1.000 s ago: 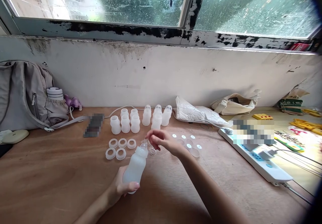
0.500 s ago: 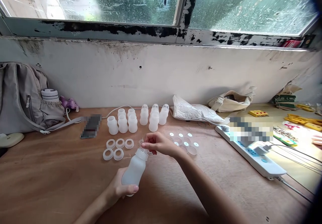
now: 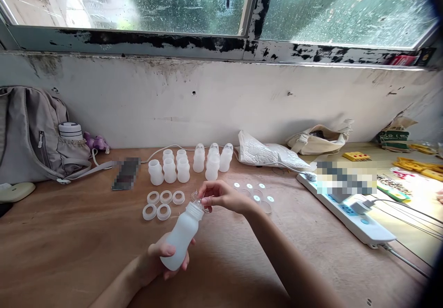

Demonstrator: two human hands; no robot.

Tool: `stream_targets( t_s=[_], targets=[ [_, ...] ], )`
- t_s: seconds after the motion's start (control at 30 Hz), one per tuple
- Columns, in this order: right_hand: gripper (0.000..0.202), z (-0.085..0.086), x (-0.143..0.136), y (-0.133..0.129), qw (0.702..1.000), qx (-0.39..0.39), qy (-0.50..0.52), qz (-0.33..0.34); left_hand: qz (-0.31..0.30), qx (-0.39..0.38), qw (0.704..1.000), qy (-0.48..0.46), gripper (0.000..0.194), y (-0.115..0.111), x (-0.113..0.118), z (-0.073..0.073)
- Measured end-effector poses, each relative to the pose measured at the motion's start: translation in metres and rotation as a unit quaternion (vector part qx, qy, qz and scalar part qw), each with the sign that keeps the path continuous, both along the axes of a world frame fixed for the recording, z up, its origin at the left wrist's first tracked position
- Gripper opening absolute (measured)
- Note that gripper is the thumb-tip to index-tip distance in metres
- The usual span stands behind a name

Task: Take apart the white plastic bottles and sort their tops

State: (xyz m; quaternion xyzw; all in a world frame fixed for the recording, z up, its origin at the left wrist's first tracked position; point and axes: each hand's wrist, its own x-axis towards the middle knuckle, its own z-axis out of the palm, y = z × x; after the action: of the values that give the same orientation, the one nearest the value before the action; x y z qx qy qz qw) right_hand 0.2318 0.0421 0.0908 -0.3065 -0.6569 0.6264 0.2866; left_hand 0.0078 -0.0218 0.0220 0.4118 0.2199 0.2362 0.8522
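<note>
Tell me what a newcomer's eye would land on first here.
Probably the frosted bottle tilted in the left hand, front and centre, with the right hand pinching a clear piece at its mouth. Next, likely the upright bottles farther back, with translucent rings lying nearer on the left. A white power strip slants across the right side.

Atop the frosted bottle, a clear piece is partly covered by the right hand. Left of the bottle, a backpack is cropped at the edge and a dark slab is blurred.
</note>
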Motion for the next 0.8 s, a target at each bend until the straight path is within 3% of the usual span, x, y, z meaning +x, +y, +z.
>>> stream_targets(
  t_s=[0.2, 0.33, 0.67, 0.8],
  targets=[
    [0.026, -0.0001, 0.0021, 0.0016, 0.999, -0.002, 0.011, -0.033, 0.008, 0.027, 0.999, 0.024, 0.040, 0.0002, 0.0004, -0.0030],
    [0.032, -0.0012, 0.0011, 0.0001, 0.994, 0.001, -0.081, -0.067, 0.011, 0.044, 0.998, 0.048, 0.043, -0.0007, 0.0014, -0.0010],
    [0.033, 0.0000, 0.0022, -0.0007, 0.996, 0.021, -0.076, -0.048, 0.004, 0.036, 0.998, 0.049, 0.045, -0.0013, 0.0010, 0.0019],
    [0.030, -0.0011, 0.0040, 0.0005, 0.996, 0.031, -0.066, -0.046, 0.030, 0.012, 0.998, 0.056, 0.044, -0.0030, 0.0007, 0.0055]
  ],
)
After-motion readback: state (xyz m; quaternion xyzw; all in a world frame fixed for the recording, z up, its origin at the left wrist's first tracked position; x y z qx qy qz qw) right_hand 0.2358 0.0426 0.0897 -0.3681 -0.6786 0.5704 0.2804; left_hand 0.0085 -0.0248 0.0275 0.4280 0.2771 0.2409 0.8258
